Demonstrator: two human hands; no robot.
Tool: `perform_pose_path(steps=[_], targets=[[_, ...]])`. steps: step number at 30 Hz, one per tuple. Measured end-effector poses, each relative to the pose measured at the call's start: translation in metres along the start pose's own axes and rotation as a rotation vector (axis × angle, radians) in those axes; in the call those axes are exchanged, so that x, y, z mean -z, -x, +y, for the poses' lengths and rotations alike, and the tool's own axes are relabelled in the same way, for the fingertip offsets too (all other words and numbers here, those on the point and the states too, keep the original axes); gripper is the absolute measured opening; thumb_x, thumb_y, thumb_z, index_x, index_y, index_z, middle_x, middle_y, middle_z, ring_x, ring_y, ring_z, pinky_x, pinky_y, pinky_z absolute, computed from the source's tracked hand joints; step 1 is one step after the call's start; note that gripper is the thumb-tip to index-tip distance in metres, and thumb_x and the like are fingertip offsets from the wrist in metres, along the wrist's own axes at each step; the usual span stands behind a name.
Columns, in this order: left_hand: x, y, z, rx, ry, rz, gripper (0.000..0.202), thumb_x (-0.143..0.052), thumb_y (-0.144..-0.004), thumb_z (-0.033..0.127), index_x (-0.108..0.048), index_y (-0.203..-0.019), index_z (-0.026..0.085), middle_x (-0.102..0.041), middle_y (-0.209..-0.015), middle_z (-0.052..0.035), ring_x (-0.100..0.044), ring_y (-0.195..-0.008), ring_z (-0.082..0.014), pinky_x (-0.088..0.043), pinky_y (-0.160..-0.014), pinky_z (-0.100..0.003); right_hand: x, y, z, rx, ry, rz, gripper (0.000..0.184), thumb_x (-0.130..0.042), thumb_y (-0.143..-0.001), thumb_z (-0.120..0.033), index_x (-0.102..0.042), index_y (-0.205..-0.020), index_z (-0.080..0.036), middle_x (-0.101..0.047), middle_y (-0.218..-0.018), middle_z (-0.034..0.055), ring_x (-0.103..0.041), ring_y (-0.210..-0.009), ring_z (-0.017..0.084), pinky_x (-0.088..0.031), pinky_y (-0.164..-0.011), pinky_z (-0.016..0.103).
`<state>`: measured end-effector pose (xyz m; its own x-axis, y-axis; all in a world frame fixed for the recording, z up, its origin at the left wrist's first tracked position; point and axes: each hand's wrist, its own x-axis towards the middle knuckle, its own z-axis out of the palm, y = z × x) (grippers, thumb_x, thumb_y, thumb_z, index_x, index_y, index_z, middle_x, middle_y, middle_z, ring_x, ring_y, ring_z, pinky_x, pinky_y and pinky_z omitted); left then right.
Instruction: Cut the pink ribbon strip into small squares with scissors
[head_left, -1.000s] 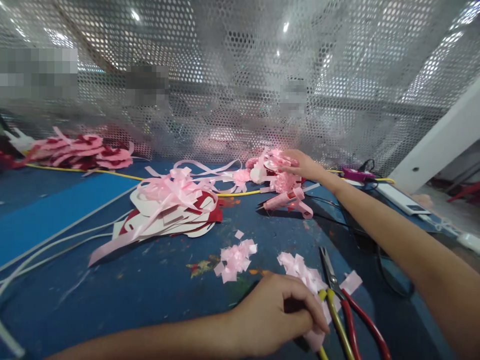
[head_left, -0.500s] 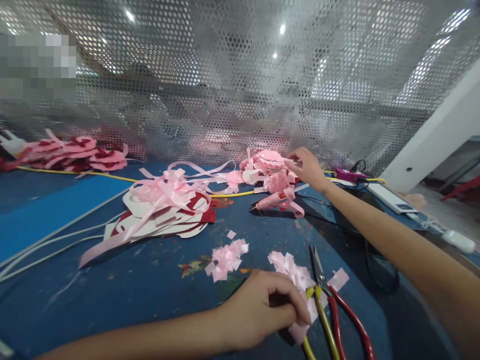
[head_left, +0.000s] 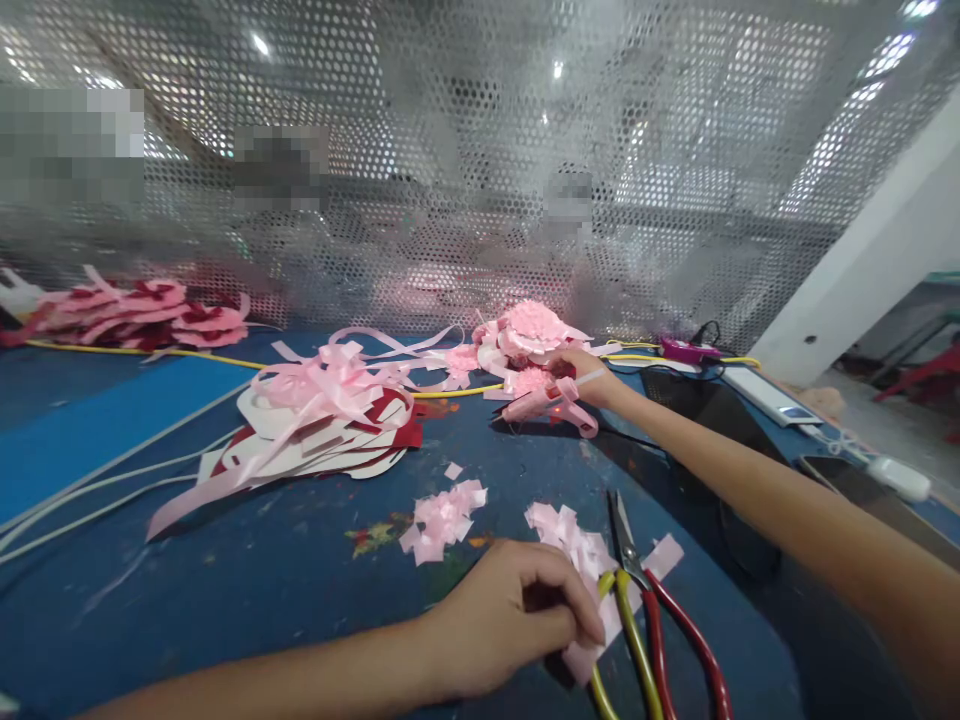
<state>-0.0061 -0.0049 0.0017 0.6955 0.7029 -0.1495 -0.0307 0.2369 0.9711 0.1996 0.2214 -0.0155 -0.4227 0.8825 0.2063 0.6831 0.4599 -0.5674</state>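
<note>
My left hand (head_left: 517, 615) rests closed on the blue table, pinching small pink ribbon pieces (head_left: 577, 545) at the near edge of a loose heap. My right hand (head_left: 581, 372) reaches far across and curls round the pink glue gun (head_left: 551, 405), which lies on the table below a pink ribbon rosette (head_left: 534, 325). Scissors with red and yellow handles (head_left: 645, 610) lie just right of my left hand. A second heap of pink cut pieces (head_left: 442, 518) sits to its upper left.
White and red card cutouts under pink ribbon bows (head_left: 330, 410) lie at centre left. More pink and red rosettes (head_left: 142, 312) sit far left. A perforated metal screen (head_left: 465, 160) backs the table. White cords (head_left: 105, 490) and a yellow cable (head_left: 450, 390) cross it; a power strip (head_left: 765, 395) lies right.
My right hand has come down from the rosette pile onto the glue gun and closed round it. My left hand has stayed pinched on the pink pieces.
</note>
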Motion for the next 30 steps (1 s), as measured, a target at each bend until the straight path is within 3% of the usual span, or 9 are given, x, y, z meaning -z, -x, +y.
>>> perform_pose_path(steps=[5, 13, 20, 26, 30], targets=[[0.0, 0.001, -0.002, -0.004, 0.016, -0.007, 0.018, -0.052, -0.065, 0.0, -0.067, -0.064, 0.009, -0.059, -0.061, -0.0001, -0.058, -0.053, -0.0069, -0.047, -0.057, -0.018, -0.002, -0.009, -0.005, -0.038, -0.089, -0.098, 0.032, -0.054, -0.089, -0.032, -0.053, -0.116, -0.016, -0.057, -0.115, 0.0077, -0.059, -0.096, 0.019, -0.051, -0.08, 0.04], [0.0, 0.0, -0.002, -0.01, 0.011, -0.004, 0.022, -0.049, -0.062, -0.002, -0.068, -0.063, 0.01, -0.059, -0.061, 0.0003, -0.058, -0.055, -0.0067, -0.047, -0.057, -0.017, 0.017, -0.012, -0.027, -0.118, -0.2, -0.157, 0.031, -0.055, -0.089, -0.033, -0.055, -0.113, -0.015, -0.058, -0.112, 0.0066, -0.06, -0.094, 0.02, -0.052, -0.079, 0.039], [0.001, 0.0, -0.004, -0.029, -0.014, 0.004, 0.026, -0.047, -0.06, -0.003, -0.069, -0.063, 0.011, -0.06, -0.06, 0.0004, -0.058, -0.056, -0.0073, -0.046, -0.057, -0.016, 0.023, -0.038, -0.035, -0.192, -0.223, 0.08, 0.032, -0.054, -0.09, -0.033, -0.053, -0.116, -0.016, -0.058, -0.113, 0.0075, -0.06, -0.093, 0.019, -0.052, -0.077, 0.038], [0.002, 0.0, -0.005, -0.023, -0.035, 0.01, 0.026, -0.047, -0.06, -0.002, -0.07, -0.064, 0.011, -0.061, -0.063, -0.0001, -0.058, -0.056, -0.0071, -0.046, -0.057, -0.017, 0.039, -0.072, -0.015, -0.222, 0.005, 0.341, 0.032, -0.054, -0.089, -0.033, -0.054, -0.116, -0.016, -0.057, -0.115, 0.0076, -0.059, -0.097, 0.02, -0.051, -0.081, 0.04], [0.001, 0.001, -0.002, -0.034, -0.05, 0.008, 0.025, -0.048, -0.06, -0.001, -0.07, -0.063, 0.011, -0.059, -0.062, -0.0004, -0.058, -0.059, -0.0084, -0.047, -0.058, -0.017, 0.04, -0.071, -0.012, -0.118, 0.177, 0.44, 0.036, -0.054, -0.089, -0.034, -0.05, -0.12, -0.016, -0.054, -0.12, 0.0097, -0.056, -0.103, 0.023, -0.048, -0.086, 0.045]])
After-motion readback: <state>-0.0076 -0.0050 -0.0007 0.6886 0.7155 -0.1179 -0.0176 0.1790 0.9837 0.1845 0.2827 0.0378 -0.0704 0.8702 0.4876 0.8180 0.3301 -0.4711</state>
